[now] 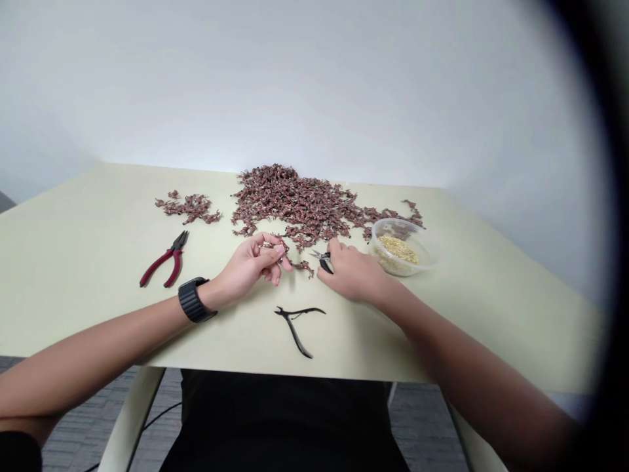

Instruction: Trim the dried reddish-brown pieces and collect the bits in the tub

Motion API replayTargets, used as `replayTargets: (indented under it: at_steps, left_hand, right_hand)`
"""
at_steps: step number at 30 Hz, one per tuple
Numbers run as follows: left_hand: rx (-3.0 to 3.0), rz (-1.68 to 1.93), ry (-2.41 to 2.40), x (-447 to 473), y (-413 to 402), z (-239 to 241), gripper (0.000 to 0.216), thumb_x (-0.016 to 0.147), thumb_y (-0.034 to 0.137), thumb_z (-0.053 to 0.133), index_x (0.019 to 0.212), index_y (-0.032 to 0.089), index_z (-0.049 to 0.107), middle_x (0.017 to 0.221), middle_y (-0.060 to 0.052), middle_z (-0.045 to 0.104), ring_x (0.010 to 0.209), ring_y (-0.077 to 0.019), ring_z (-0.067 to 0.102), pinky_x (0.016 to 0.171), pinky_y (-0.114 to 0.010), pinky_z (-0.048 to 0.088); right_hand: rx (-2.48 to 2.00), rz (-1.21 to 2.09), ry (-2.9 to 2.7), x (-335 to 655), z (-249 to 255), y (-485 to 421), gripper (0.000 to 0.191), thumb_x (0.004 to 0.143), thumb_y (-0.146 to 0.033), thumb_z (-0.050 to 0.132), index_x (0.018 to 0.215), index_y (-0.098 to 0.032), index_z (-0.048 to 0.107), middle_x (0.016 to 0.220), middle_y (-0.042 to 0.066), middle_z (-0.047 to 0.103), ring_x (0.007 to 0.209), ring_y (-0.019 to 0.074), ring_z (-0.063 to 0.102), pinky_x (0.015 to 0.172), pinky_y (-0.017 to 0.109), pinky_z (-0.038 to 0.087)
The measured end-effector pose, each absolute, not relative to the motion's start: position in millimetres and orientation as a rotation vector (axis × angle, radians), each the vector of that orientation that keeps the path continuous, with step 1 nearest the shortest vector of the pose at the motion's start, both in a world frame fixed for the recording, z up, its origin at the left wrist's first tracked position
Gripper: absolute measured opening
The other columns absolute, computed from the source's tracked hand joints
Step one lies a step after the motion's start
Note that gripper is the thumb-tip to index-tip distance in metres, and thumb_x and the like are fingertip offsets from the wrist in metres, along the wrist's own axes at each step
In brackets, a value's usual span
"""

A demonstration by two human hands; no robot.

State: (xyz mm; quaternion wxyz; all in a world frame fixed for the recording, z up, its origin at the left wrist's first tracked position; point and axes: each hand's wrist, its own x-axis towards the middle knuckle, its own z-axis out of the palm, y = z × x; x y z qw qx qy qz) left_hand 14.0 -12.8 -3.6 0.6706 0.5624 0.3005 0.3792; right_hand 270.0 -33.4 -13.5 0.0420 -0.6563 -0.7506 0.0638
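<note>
My left hand point(259, 262), with a black watch on its wrist, pinches a small reddish-brown piece point(303, 265) with thin limb-like ends, whose exact kind I cannot make out. Part of the piece is hidden by the fingers. Just to the right, my right hand point(351, 270) is closed around small black-handled pliers point(325, 261). Their metal tips point left toward the piece and look slightly apart from it. Behind both hands lies a large heap of similar brown pieces point(295, 200). A black cuticle nipper point(297, 328) rests on the table in front of the hands, its handles spread.
Red-handled long-nose pliers point(170, 259) lie at the left of the pale table point(73, 275). Behind them is a smaller pile of brown pieces point(191, 208). A clear plastic bowl point(427, 252) with small gold-coloured bits stands right of my right hand. A wall rises behind the table.
</note>
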Motion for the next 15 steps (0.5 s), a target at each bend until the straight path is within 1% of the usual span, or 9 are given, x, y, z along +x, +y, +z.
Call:
replayTargets:
  at_steps: [3,7,10,12,13,15]
  left_hand:
    - [1.256,0.837,0.661,14.3,-13.1,-4.1,0.032,0.095,0.04,0.073,0.102,0.018,0.051,0.083,-0.006,0.076,0.053,-0.0103,0.064,0.054,-0.021,0.049]
    - [1.249,0.821,0.64,15.0,-14.1,-5.1,0.031,0.095,0.04,0.072,0.102,0.018,0.051,0.084,-0.006,0.076,0.053,-0.0103,0.064,0.054,-0.021,0.05]
    - [1.268,0.802,0.659,16.1,-15.9,-5.2,0.032,0.095,0.041,0.072,0.103,0.018,0.05,0.082,-0.005,0.076,0.051,-0.01,0.064,0.051,-0.019,0.046]
    - [1.289,0.779,0.67,17.0,-17.5,-4.7,0.033,0.095,0.041,0.072,0.105,0.018,0.05,0.081,-0.005,0.076,0.05,-0.0098,0.064,0.049,-0.018,0.043]
    - [1.3,0.765,0.672,17.5,-18.4,-4.2,0.033,0.096,0.041,0.071,0.105,0.018,0.049,0.08,-0.005,0.076,0.049,-0.0096,0.064,0.049,-0.018,0.041]
    - [1.322,0.738,0.665,18.2,-19.9,-2.9,0.032,0.097,0.041,0.069,0.107,0.018,0.049,0.08,-0.006,0.076,0.049,-0.0093,0.063,0.048,-0.017,0.039]
  right_hand:
    - [-1.948,0.009,-2.314,262.3,-24.2,-36.9,0.039,0.098,-0.049,0.046,0.118,-0.015,0.052,0.121,0.021,0.063,0.113,0.0367,0.056,0.082,0.042,0.046]
    - [-1.917,-0.167,-2.315,256.6,-35.9,-37.9,0.039,0.101,-0.048,0.043,0.116,-0.015,0.055,0.122,0.021,0.06,0.117,0.0375,0.052,0.09,0.05,0.047]
    - [-1.86,-0.206,-2.292,258.1,-30.5,-37.5,0.042,0.103,-0.052,0.043,0.117,-0.015,0.058,0.125,0.022,0.06,0.119,0.039,0.051,0.092,0.055,0.047]
    - [-1.742,-0.209,-2.256,259.7,-19.2,-36.8,0.041,0.103,-0.05,0.046,0.119,-0.014,0.059,0.127,0.022,0.061,0.121,0.0388,0.051,0.095,0.056,0.046]
    - [-1.631,-0.198,-2.247,260.0,-12.5,-36.4,0.038,0.104,-0.047,0.048,0.121,-0.015,0.06,0.127,0.021,0.062,0.122,0.0373,0.051,0.097,0.054,0.046]
    - [-1.297,-0.117,-2.27,259.2,-0.3,-35.8,0.025,0.105,-0.035,0.051,0.119,-0.018,0.062,0.124,0.016,0.065,0.12,0.0316,0.054,0.103,0.049,0.045]
